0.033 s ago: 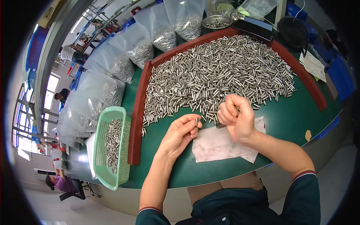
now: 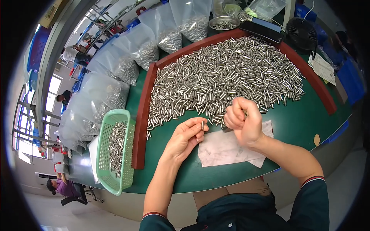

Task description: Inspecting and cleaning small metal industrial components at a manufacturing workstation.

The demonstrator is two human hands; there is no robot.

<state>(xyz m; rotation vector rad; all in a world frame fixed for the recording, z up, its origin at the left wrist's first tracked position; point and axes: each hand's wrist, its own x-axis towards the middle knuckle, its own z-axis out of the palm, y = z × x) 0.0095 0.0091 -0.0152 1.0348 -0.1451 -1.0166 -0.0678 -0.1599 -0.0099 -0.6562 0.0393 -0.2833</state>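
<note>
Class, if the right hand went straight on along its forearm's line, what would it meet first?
The right hand would probably meet the heap of metal pins first, but the hand's height is unclear; it might pass above.

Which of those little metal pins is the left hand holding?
The single pin pinched by the left hand, apart from the others: the pile lies loose on the table, and more lie in the green basket.

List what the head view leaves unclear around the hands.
Head view: anything inside the right hand, hidden by its curled fingers.
Head view: part of the pale cloth, covered by that hand.
Head view: surface marks on the metal pin in the left hand, too small.
</note>
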